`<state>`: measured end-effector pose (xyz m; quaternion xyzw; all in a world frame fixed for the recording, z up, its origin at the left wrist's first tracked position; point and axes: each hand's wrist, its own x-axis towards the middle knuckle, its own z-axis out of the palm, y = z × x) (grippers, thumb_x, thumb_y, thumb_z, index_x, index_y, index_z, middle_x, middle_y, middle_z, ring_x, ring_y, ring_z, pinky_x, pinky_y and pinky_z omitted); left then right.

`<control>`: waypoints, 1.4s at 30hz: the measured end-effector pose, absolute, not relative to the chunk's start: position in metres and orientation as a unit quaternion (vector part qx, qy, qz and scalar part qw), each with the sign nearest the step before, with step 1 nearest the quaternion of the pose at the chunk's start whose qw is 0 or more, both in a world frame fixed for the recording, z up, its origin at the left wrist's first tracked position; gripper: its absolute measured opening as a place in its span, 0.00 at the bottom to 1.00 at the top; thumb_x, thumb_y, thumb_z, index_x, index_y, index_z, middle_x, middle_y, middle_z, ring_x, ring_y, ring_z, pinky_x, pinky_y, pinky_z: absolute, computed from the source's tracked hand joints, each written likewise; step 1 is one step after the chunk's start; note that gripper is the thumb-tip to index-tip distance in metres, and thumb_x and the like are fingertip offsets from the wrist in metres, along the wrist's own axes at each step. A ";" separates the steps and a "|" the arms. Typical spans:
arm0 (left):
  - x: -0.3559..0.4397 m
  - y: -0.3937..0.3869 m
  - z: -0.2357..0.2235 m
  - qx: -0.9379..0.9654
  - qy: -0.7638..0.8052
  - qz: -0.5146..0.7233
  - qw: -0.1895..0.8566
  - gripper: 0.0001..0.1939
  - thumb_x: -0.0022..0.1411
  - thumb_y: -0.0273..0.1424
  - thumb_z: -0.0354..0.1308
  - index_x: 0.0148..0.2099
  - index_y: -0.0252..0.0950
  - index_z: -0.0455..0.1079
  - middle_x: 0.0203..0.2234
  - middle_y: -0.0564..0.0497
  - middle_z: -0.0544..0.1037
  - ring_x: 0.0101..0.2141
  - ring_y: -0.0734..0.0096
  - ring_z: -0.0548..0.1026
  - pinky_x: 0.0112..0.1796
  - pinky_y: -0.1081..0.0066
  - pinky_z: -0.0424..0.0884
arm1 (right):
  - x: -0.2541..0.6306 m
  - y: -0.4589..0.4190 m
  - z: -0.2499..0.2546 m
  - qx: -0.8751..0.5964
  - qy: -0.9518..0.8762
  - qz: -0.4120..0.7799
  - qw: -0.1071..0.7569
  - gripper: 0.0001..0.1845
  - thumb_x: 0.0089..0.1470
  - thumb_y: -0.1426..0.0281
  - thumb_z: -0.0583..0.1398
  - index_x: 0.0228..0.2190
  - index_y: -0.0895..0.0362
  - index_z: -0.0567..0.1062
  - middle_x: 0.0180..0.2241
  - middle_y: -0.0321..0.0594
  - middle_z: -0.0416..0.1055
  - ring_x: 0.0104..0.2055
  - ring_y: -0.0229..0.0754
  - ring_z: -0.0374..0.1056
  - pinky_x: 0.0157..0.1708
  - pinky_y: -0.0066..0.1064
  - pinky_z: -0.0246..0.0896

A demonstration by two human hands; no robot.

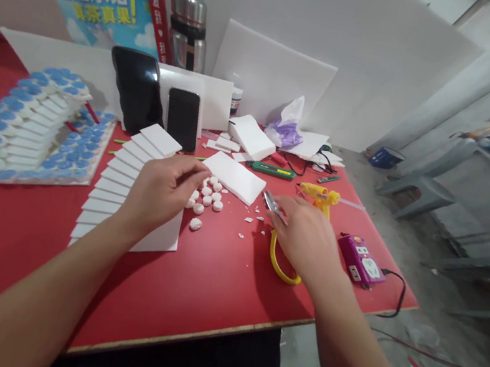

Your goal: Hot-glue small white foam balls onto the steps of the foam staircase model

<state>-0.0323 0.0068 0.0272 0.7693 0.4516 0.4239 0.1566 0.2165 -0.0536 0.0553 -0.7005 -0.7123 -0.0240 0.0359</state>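
Observation:
My left hand [164,185] is closed in a pinch just above a pile of small white balls [206,200]; whether anything is between its fingertips is hidden. Beneath that wrist lies a white board stair piece [113,192] with overlapping steps. My right hand [305,232] grips a small shiny metal tool, apparently nail clippers [271,201], its tip pointing up and left. Between the hands rests a thick white foam block [236,177], with white crumbs [249,219] on the red table in front. Below the right hand lies a yellow ring [280,267], partly covered.
A green utility knife [271,170], a yellow glue gun [323,196] and a purple power socket [360,259] lie rightward. Two phones [183,119] lean at the back near a thermos [189,28]. A blue-and-white stair model [22,125] stands left. The table's front edge [198,341] is near me.

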 end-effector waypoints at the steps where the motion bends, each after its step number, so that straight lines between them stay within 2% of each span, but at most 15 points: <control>1: -0.031 0.005 0.027 0.739 0.467 0.459 0.158 0.08 0.70 0.33 0.59 0.39 0.39 0.79 0.29 0.53 0.81 0.29 0.69 0.76 0.33 0.69 0.67 | 0.208 -0.041 0.054 -0.686 -0.725 -0.017 0.053 0.09 0.69 0.68 0.58 0.42 0.56 0.78 0.42 0.47 0.79 0.42 0.51 0.75 0.33 0.37 0.56; 4: -0.029 0.003 0.024 0.673 0.490 0.529 0.165 0.07 0.69 0.33 0.62 0.37 0.39 0.78 0.25 0.55 0.79 0.24 0.73 0.73 0.30 0.70 0.67 | 0.187 -0.004 0.038 -0.681 -0.723 0.005 0.115 0.06 0.66 0.70 0.61 0.42 0.57 0.77 0.45 0.48 0.78 0.43 0.51 0.74 0.33 0.36 0.55; 7: -0.031 0.004 0.021 0.637 0.482 0.572 0.184 0.05 0.67 0.33 0.65 0.37 0.39 0.78 0.25 0.54 0.79 0.24 0.74 0.73 0.29 0.70 0.69 | 0.182 0.016 0.015 -0.688 -0.712 0.014 0.139 0.07 0.67 0.72 0.58 0.44 0.59 0.76 0.44 0.51 0.78 0.41 0.50 0.73 0.32 0.36 0.53; 11: -0.029 0.003 0.021 0.607 0.472 0.608 0.196 0.07 0.61 0.34 0.71 0.34 0.39 0.77 0.26 0.54 0.79 0.24 0.73 0.75 0.28 0.70 0.71 | 0.200 0.021 -0.002 -0.688 -0.704 0.033 0.171 0.07 0.64 0.77 0.58 0.38 0.59 0.77 0.41 0.52 0.79 0.38 0.49 0.72 0.33 0.35 0.52; 15: -0.022 0.000 0.021 0.609 0.455 0.593 0.265 0.04 0.65 0.31 0.65 0.36 0.38 0.78 0.25 0.53 0.81 0.23 0.73 0.77 0.26 0.72 0.75 | 0.214 0.024 -0.007 -0.667 -0.702 0.063 0.242 0.09 0.62 0.78 0.57 0.35 0.58 0.77 0.39 0.49 0.80 0.38 0.49 0.72 0.36 0.35 0.55; 18: -0.016 0.000 0.016 0.635 0.445 0.552 0.305 0.09 0.70 0.30 0.58 0.43 0.36 0.80 0.34 0.48 0.84 0.28 0.71 0.81 0.30 0.70 0.80 | 0.217 0.027 -0.009 -0.640 -0.699 0.093 0.306 0.11 0.60 0.79 0.56 0.37 0.57 0.78 0.41 0.46 0.81 0.40 0.47 0.73 0.39 0.34 0.59; 20: -0.013 0.001 0.012 0.658 0.443 0.516 0.322 0.11 0.70 0.30 0.58 0.50 0.37 0.80 0.45 0.45 0.84 0.37 0.66 0.83 0.33 0.69 0.82 | 0.217 0.028 -0.009 -0.625 -0.690 0.116 0.347 0.11 0.61 0.78 0.57 0.38 0.56 0.78 0.39 0.44 0.81 0.39 0.45 0.73 0.40 0.34 0.61; 22: -0.011 0.003 0.006 0.677 0.431 0.492 0.338 0.17 0.66 0.31 0.63 0.57 0.39 0.77 0.56 0.43 0.79 0.48 0.60 0.82 0.37 0.69 0.83 | 0.217 0.026 -0.007 -0.614 -0.677 0.145 0.379 0.07 0.63 0.72 0.59 0.34 0.56 0.77 0.32 0.41 0.81 0.33 0.42 0.72 0.37 0.33 0.62; 24: -0.009 0.003 0.001 0.679 0.419 0.477 0.368 0.21 0.65 0.35 0.65 0.59 0.38 0.76 0.60 0.41 0.76 0.50 0.58 0.81 0.36 0.68 0.83 | 0.215 0.024 -0.005 -0.600 -0.670 0.182 0.398 0.13 0.64 0.65 0.61 0.28 0.56 0.76 0.25 0.37 0.77 0.26 0.39 0.68 0.32 0.31 0.61; 28: -0.005 -0.001 -0.002 0.653 0.415 0.445 0.451 0.24 0.64 0.42 0.67 0.59 0.39 0.76 0.46 0.43 0.81 0.33 0.64 0.82 0.28 0.67 0.80 | 0.203 0.014 0.000 -0.549 -0.677 0.275 0.406 0.20 0.58 0.57 0.67 0.21 0.56 0.75 0.20 0.33 0.73 0.22 0.36 0.63 0.25 0.29 0.56; 32: -0.003 -0.006 0.004 0.680 0.389 0.465 0.411 0.09 0.62 0.38 0.69 0.41 0.40 0.83 0.37 0.48 0.83 0.36 0.65 0.81 0.33 0.69 0.79 | 0.190 0.003 0.004 -0.479 -0.677 0.363 0.425 0.20 0.55 0.60 0.68 0.18 0.56 0.72 0.18 0.30 0.67 0.22 0.34 0.58 0.24 0.28 0.51; 35: -0.003 -0.006 0.010 0.647 0.393 0.481 0.442 0.08 0.64 0.35 0.67 0.34 0.38 0.82 0.26 0.50 0.81 0.26 0.71 0.76 0.27 0.72 0.75 | 0.191 0.002 0.007 -0.453 -0.678 0.400 0.418 0.17 0.56 0.60 0.67 0.21 0.56 0.75 0.19 0.31 0.70 0.21 0.34 0.59 0.23 0.29 0.53; 37: -0.004 -0.005 0.014 0.591 0.407 0.503 0.481 0.07 0.63 0.33 0.66 0.32 0.37 0.81 0.21 0.51 0.79 0.19 0.74 0.73 0.21 0.73 0.72 | 0.198 0.006 0.008 -0.457 -0.670 0.390 0.436 0.12 0.56 0.62 0.67 0.26 0.55 0.77 0.23 0.33 0.74 0.23 0.35 0.62 0.25 0.29 0.56; 39: -0.005 -0.004 0.016 0.533 0.422 0.529 0.508 0.05 0.61 0.31 0.67 0.31 0.37 0.79 0.18 0.53 0.76 0.16 0.73 0.71 0.16 0.73 0.69 | 0.206 0.011 0.007 -0.499 -0.658 0.321 0.464 0.07 0.55 0.65 0.67 0.29 0.55 0.77 0.25 0.33 0.74 0.25 0.36 0.63 0.28 0.29 0.58; 42: -0.005 -0.004 0.018 0.497 0.437 0.555 0.504 0.07 0.56 0.29 0.70 0.28 0.37 0.77 0.16 0.54 0.74 0.14 0.74 0.70 0.13 0.74 0.67 | 0.215 0.018 0.002 -0.567 -0.642 0.229 0.462 0.11 0.56 0.65 0.66 0.25 0.54 0.73 0.22 0.31 0.71 0.24 0.36 0.62 0.29 0.30 0.58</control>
